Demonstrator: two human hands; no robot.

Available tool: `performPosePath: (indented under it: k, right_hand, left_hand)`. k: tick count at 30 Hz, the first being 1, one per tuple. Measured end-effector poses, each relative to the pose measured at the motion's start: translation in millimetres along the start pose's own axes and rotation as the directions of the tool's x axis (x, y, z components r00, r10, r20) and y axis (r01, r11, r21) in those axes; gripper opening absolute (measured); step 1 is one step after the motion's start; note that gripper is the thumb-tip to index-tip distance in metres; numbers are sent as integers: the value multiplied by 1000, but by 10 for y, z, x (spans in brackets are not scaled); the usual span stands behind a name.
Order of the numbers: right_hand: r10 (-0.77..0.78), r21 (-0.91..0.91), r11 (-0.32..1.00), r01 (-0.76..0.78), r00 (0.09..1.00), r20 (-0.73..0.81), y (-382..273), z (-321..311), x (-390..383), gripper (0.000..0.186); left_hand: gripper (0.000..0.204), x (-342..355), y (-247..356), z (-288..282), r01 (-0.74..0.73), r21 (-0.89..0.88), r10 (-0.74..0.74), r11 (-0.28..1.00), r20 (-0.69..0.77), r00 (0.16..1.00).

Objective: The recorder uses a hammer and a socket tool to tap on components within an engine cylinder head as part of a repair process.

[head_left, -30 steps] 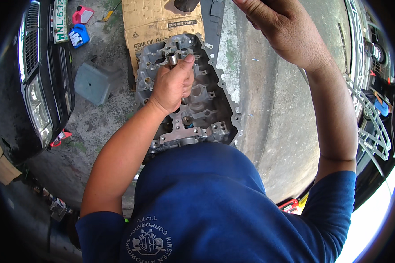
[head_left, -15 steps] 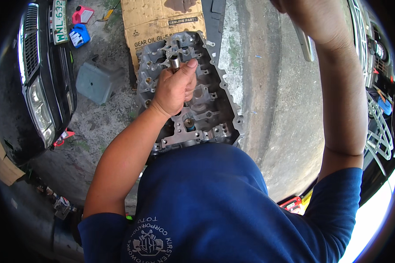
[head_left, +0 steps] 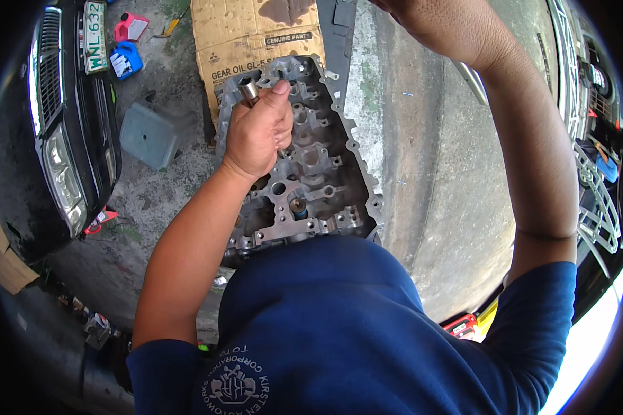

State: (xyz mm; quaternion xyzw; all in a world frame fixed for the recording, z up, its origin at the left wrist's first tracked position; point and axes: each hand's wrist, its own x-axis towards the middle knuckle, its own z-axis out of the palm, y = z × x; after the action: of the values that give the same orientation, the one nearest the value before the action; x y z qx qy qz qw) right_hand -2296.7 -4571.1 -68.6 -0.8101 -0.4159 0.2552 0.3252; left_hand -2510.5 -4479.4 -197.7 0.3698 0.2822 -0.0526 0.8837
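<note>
— So, what have the hands got hold of?

— Left hand [head_left: 259, 131], just above the middle of the frame, is closed in a fist round a metal socket tool [head_left: 248, 88]. The shiny open end sticks up past the thumb; the rest of it is hidden in the grip.

— And the right one?

— Right hand [head_left: 432, 21] is raised to the top edge, mostly cut off, so I cannot tell whether it is open or gripping anything. A thin silvery bar [head_left: 472, 81] shows just below the wrist, but whether the hand holds it is hidden.

— So the two are well apart?

— Yes, one low over the work, the other up high at the right.

— What is under the fist?

— A grey metal engine part [head_left: 318, 173], full of round holes and pockets, lying in the centre on concrete ground [head_left: 422, 207]. Its near end disappears behind the person's blue shirt [head_left: 339, 325]. The fist sits over its upper left portion.

— Anything around that?

— A flattened cardboard box [head_left: 256, 34], oil-stained, lies under the far end at top centre. Left of it a grey plastic container [head_left: 149, 135], and farther up left a blue container [head_left: 126, 61] beside a red one [head_left: 130, 26]. A black car [head_left: 55, 138] fills the left edge, grille and headlight facing in.
</note>
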Motion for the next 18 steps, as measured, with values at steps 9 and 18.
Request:
performPosePath:
  k: [9, 18]
  right_hand:
    - [159, -24, 987, -158, 977, 143, 323, 211, -76, 35]
    - [103, 151, 980, -131, 979, 177, 193, 270, -40, 35]
  left_hand:
    - [51, 195, -221, -97, 66, 21, -64, 998, -96, 993]
    - [45, 201, -373, -142, 139, -34, -141, 990, -57, 988]
